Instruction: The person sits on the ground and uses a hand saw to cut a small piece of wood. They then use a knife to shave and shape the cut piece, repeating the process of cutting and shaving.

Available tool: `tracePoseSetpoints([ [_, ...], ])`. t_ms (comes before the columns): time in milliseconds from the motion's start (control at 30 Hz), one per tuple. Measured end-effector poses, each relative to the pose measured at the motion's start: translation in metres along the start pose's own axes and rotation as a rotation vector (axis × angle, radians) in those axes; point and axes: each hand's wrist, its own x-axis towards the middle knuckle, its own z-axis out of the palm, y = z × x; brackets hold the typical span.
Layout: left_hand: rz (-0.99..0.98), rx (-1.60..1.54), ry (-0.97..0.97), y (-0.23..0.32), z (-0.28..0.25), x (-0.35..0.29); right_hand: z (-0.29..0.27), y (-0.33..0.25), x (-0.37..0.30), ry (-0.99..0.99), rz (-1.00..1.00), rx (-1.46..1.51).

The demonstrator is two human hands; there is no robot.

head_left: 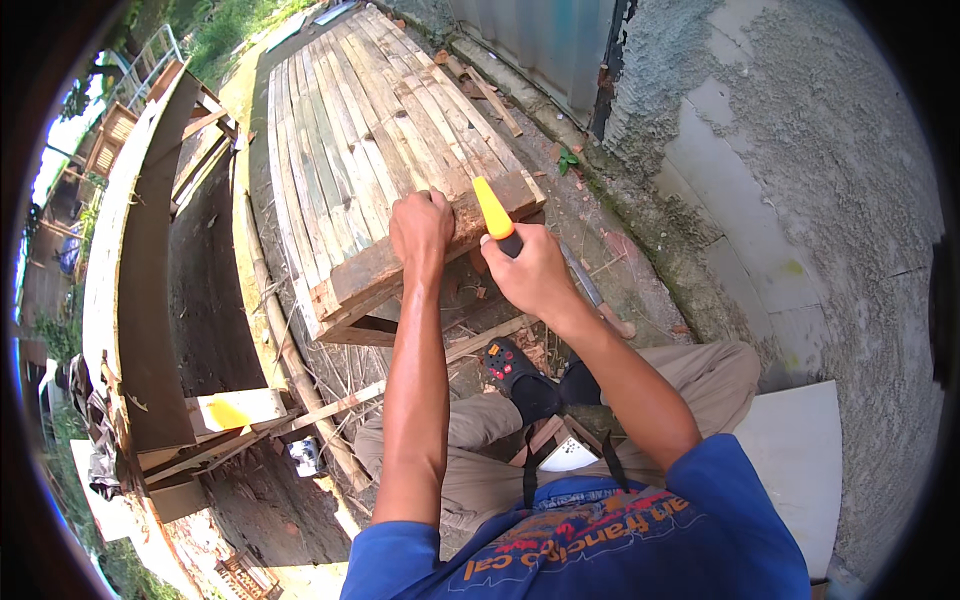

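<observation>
A long slatted wooden platform (350, 130) stretches away in front of me, with a thick brown end board (372, 268) across its near edge. My left hand (421, 228) is closed over this board, knuckles up and fingertips hidden. Just to its right, my right hand (532, 268) is wrapped round the black part of a tool with a tapered yellow piece (491, 206). The yellow piece points up and away, over the right part of the board. Whatever lies inside my right fist is hidden. A grey bar-like object (583, 275) shows behind that hand; I cannot tell whether they touch.
On the left stands a long wooden frame (150, 260) with a bamboo pole (283, 335) beside it. A rough grey wall (840, 170) runs along the right. A thin wood strip (480, 342) crosses before my black clog (512, 367). A white panel (800, 450) leans near my right side.
</observation>
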Motion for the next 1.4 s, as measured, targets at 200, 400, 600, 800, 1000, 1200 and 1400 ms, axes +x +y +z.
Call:
tracePoseSetpoints([
  [200,-0.038,-0.010,-0.095,-0.009,-0.001,0.010,-0.026,0.003,-0.054,-0.036,0.042,0.041],
  [400,-0.061,-0.040,-0.076,-0.013,-0.001,0.005,-0.094,-0.033,-0.178,-0.204,0.219,-0.016],
  [600,-0.012,0.009,-0.070,-0.007,-0.001,0.000,-0.109,-0.043,-0.169,-0.193,0.271,-0.005],
  [800,0.060,0.017,0.032,-0.003,0.003,0.006,-0.009,0.000,0.000,-0.077,0.033,0.001],
  [1000,-0.029,-0.040,-0.080,-0.008,-0.005,0.022,-0.031,0.007,-0.056,-0.137,0.048,-0.080],
  [1200,-0.044,0.015,-0.080,-0.010,0.002,0.013,-0.105,-0.018,-0.181,-0.230,0.139,-0.107],
  [1400,-0.026,0.049,-0.007,-0.009,0.006,0.005,-0.102,-0.020,-0.137,-0.206,0.248,-0.038],
])
